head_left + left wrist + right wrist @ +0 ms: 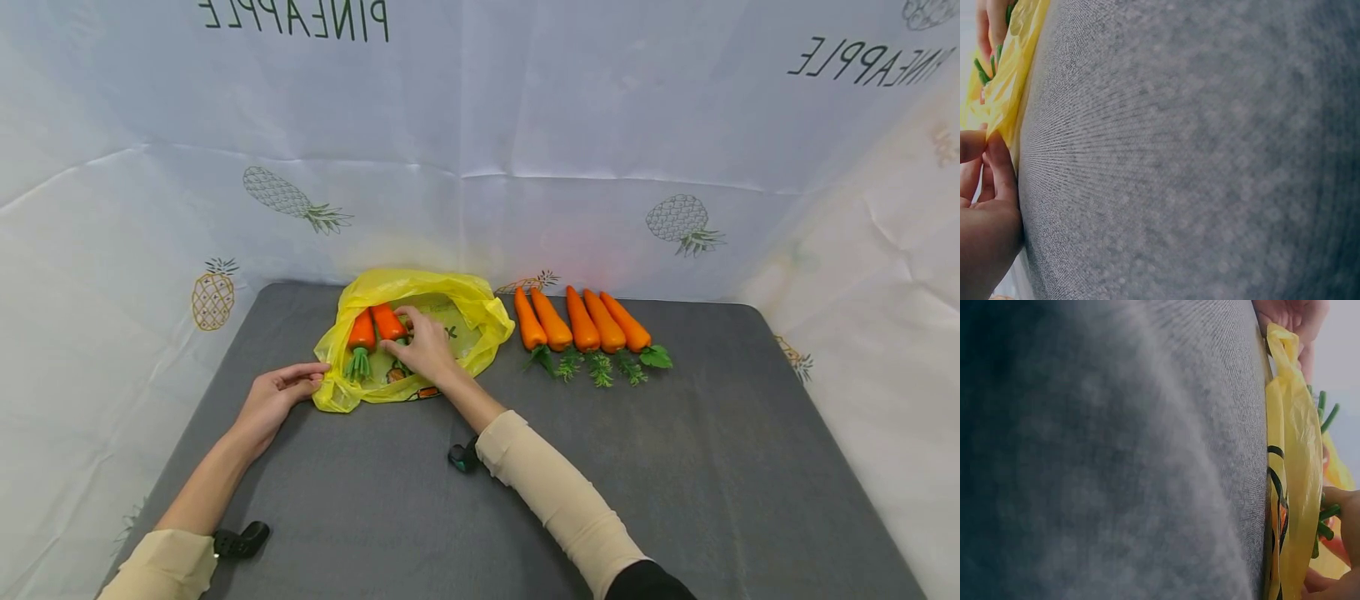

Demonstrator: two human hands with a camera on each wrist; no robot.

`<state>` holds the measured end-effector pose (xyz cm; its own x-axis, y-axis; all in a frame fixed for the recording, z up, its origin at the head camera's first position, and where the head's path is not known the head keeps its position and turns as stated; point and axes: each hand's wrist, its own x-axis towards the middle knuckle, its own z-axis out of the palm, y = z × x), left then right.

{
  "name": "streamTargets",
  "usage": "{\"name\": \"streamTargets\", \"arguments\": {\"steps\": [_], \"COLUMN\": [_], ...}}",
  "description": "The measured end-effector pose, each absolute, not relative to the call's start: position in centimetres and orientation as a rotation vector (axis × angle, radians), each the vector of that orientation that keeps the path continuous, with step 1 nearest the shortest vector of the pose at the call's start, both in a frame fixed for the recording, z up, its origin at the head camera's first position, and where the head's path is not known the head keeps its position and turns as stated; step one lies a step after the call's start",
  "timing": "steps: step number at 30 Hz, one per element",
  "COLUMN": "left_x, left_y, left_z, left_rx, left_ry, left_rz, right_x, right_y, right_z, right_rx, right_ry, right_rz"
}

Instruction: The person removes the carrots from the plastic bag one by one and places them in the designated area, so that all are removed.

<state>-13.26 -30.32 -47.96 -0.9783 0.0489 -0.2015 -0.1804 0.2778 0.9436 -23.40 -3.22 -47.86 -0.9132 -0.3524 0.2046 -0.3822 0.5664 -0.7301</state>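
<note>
A yellow plastic bag lies with its mouth spread wide on the table. Inside it, at the left, rests an orange toy carrot with short green stems. My right hand reaches into the bag and grips a second carrot beside the first, thumb on the near side and fingers on the far side. Its green stems show by the hand in the right wrist view. With thumb and index finger, my left hand pinches the bag's left edge, also seen in the left wrist view.
Several more carrots with leafy green tops lie in a row right of the bag. The grey table extends forward and to the right. Behind it hangs a white cloth printed with pineapples.
</note>
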Motion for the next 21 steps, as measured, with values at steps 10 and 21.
{"name": "streamTargets", "arguments": {"steps": [10,21], "left_x": [-13.1,-13.2], "left_y": [-30.3,-30.3], "left_z": [-47.9,-48.0], "left_rx": [-0.113,-0.098], "left_ry": [2.364,2.378], "left_rz": [1.768,1.759], "right_x": [-23.4,-23.8], "right_y": [-3.1,-1.9], "right_z": [-47.8,-47.3], "right_rx": [0.622,0.631], "right_ry": [-2.757,-2.792], "right_rz": [1.413,1.423]}}
